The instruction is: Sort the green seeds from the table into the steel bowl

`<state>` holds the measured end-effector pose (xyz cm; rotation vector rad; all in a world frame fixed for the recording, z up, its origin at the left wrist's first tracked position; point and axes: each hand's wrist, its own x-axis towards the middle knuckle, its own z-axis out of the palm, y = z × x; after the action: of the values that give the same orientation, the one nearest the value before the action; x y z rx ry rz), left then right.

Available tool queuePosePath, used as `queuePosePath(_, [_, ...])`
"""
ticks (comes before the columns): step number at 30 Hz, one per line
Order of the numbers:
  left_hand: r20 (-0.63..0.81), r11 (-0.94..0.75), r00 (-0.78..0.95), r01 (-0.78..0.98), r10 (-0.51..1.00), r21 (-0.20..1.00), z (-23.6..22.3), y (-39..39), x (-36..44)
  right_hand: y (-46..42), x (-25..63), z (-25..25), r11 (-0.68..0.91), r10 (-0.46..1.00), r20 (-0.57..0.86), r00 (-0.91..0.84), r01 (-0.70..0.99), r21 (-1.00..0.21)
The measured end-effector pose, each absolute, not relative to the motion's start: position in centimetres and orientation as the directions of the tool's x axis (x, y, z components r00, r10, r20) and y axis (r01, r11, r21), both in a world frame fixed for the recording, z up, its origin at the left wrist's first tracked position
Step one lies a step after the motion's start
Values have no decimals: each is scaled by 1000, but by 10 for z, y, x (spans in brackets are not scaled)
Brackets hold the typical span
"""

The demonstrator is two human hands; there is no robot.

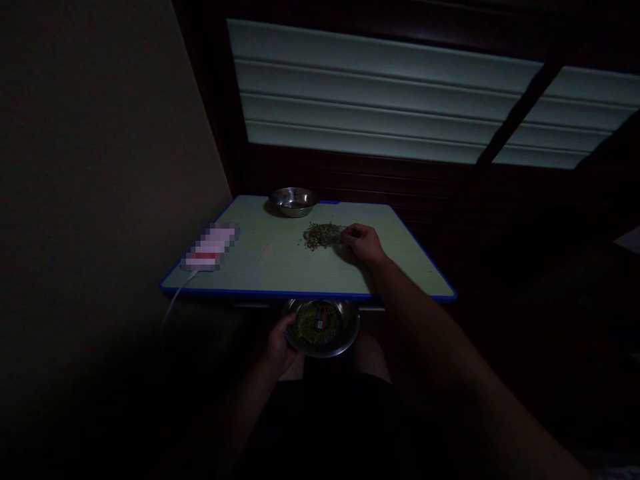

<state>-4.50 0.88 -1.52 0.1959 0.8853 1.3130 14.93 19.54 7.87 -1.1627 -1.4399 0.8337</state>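
My left hand (281, 345) grips the left rim of a steel bowl (345, 343), held over my lap just below the table's front edge. Inside it lie many small green grains (305, 327), which look like beans, and a small dark label or packet (321, 319) with red and white on it. Above the table, my right hand (364, 244) is closed in a pinch at the right end of a loose pile of small greenish grains (316, 235). A greyish, see-through thing (338, 233) shows at its fingertips; its kind is too dim to tell.
A second steel bowl (294, 202) stands at the back of the pale, blue-edged table (260, 273). A blurred-out phone-like object (210, 247) lies at the left with a white cable (173, 303) hanging over the edge. A wall rises at left; slatted panels stand behind.
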Motion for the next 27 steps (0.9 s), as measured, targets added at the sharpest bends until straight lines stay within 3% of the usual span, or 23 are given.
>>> queuePosePath(17, [-477, 294, -20, -765, 879, 573, -13, 8, -44, 192, 150, 80, 309, 938, 342, 47, 330, -892])
queuePosePath(27, [-455, 277, -21, -768, 890, 577, -14, 7, -45, 189, 149, 83, 281, 954, 298, 17, 293, -914])
